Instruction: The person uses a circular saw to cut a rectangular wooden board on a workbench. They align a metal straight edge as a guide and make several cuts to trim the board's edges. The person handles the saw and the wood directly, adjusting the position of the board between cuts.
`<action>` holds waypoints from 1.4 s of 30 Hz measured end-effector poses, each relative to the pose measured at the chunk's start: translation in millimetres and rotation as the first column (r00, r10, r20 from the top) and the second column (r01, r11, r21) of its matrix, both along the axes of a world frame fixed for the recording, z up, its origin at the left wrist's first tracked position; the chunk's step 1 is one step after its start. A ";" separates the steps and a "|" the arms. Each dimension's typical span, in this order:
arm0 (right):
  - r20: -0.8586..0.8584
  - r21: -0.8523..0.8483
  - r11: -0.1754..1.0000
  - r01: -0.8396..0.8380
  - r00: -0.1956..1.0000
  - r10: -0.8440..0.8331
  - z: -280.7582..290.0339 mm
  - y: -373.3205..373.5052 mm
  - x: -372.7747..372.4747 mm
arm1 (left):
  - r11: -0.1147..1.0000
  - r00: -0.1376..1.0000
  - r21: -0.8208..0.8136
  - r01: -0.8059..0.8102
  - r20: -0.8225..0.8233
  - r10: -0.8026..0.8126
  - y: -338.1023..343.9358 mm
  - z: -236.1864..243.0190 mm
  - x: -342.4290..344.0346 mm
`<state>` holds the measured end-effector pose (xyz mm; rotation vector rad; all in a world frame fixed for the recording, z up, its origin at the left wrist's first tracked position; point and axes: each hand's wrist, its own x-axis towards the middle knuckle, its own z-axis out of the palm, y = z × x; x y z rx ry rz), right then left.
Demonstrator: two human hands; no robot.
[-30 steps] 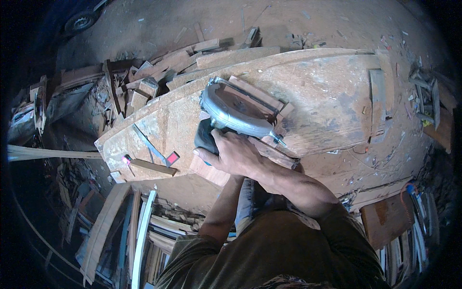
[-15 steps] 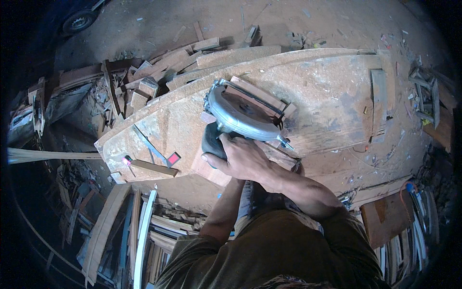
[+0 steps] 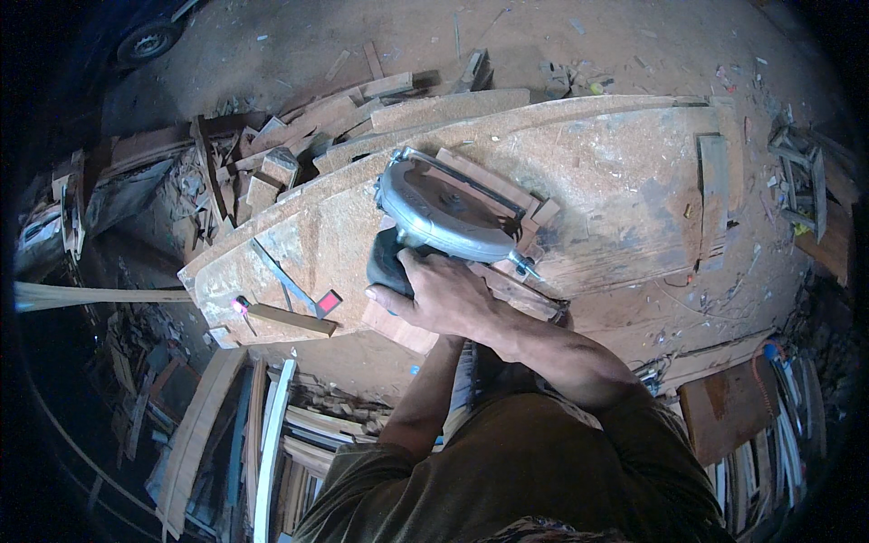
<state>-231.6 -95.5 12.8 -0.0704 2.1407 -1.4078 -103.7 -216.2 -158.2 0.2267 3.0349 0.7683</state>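
My right hand is closed round the dark grip of a circular saw, whose rounded silver guard faces up. The saw rests over wooden boards on the worktable. A pale board end sticks out toward me, under the grip. My left forearm reaches up beneath my right wrist; the hand itself is hidden there, so its fingers do not show. Left of the saw lie a try square with a blue blade and a narrow wooden strip.
Offcuts are heaped along the table's far left edge. Long boards and strips stand below the table on the left, and a brown panel lies at lower right. A wooden frame stands at far right; a wheel shows at top left.
The saw has shifted slightly left, and my right hand has moved with it. My left forearm stays under my right wrist. The square and strip lie where they were.
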 end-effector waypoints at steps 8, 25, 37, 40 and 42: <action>-0.095 -0.024 1.000 0.019 0.995 -0.021 -9.1 -9.3 -2.5 | 1.000 1.000 -0.001 0.005 0.003 -0.005 0.1 0.1 0.9; -0.031 -0.025 1.000 0.009 0.999 -0.009 -3.0 -16.9 -21.8 | 1.000 1.000 0.014 0.000 -0.005 0.000 3.9 1.0 -2.5; -0.115 0.042 0.996 0.075 0.991 -0.069 -2.9 -38.8 -37.4 | 0.998 0.999 0.060 0.010 -0.048 -0.007 13.7 3.2 -1.2; -0.075 0.107 0.994 0.035 0.997 -0.027 25.8 -9.6 -4.8 | 0.997 0.997 0.067 -0.034 -0.061 0.039 11.5 4.9 3.5; -0.067 0.182 0.981 0.071 0.996 -0.060 49.9 27.5 35.0 | 0.996 0.997 0.071 -0.048 -0.058 0.052 8.6 6.5 0.9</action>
